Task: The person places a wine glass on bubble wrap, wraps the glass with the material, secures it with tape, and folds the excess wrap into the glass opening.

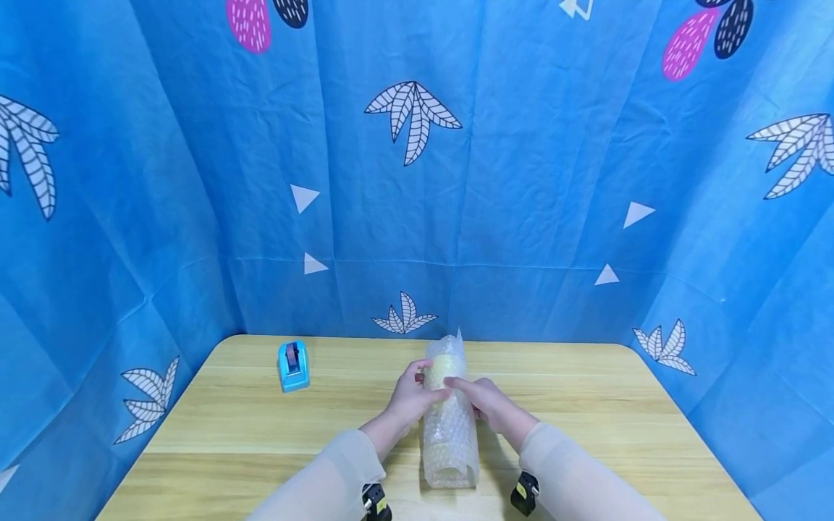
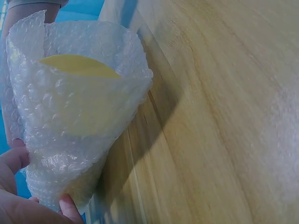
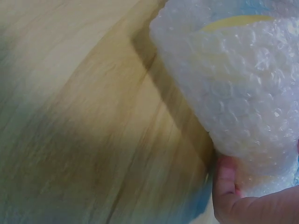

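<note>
A roll of clear bubble wrap (image 1: 449, 445) lies lengthwise on the table, one end toward the person. Something pale yellow (image 2: 81, 65) is wrapped inside, its rounded edge showing at the open end in both wrist views; the rest is blurred by the wrap. My left hand (image 1: 410, 396) grips the roll from the left, thumb on top and fingers down its side. From the right, my right hand (image 1: 491, 404) holds it the same way, with the thumb across the top. Both thumbs lie close together over the far half of the roll.
On the wooden table (image 1: 560, 376), a blue tape dispenser (image 1: 294, 367) with a small tape roll stands at the back left. A blue patterned curtain (image 1: 417, 217) hangs behind the table and along both sides. Each wrist carries a small black camera (image 1: 376, 501).
</note>
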A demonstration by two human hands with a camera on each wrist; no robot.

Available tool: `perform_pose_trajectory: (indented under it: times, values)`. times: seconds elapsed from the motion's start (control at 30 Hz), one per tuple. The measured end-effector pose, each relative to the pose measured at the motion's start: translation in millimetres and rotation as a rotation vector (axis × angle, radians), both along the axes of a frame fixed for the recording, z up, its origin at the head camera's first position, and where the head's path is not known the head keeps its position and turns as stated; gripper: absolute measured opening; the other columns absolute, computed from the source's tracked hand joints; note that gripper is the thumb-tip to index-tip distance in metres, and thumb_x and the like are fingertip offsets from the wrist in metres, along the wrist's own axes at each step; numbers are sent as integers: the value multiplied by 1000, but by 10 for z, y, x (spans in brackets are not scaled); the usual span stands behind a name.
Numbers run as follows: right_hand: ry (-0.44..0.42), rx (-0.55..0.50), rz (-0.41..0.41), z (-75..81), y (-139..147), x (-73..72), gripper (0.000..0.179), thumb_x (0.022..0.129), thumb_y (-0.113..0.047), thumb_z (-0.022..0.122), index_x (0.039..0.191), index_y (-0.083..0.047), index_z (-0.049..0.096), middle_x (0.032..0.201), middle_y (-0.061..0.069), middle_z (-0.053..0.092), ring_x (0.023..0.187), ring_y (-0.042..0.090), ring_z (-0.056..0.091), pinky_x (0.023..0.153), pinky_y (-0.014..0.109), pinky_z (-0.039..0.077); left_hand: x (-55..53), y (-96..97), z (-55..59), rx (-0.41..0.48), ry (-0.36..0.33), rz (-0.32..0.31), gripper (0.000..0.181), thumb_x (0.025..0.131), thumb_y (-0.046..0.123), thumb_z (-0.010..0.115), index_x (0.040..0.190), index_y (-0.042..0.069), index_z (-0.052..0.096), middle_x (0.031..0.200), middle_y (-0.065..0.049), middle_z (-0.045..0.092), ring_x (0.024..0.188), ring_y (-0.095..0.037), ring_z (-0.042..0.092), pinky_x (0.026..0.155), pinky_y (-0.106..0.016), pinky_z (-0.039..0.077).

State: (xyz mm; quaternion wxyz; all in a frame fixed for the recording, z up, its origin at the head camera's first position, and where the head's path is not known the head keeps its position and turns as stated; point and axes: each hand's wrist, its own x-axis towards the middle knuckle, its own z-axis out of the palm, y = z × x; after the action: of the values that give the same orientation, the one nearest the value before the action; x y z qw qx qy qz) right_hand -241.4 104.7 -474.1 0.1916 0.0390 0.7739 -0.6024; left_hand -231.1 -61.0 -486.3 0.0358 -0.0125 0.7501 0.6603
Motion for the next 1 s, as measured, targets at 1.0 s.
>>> perform_pose_trajectory:
  times: [1.0]
  values:
    - [-25,-24,19,-38,32,-9,55,90,-38,70,115,10,57,102,13,65,88,21,65,85,37,57,101,-752,83,-206,96,2,30,91,1,62,120,-7,61,110,-19,63,100,-29,62,89,-42,55]
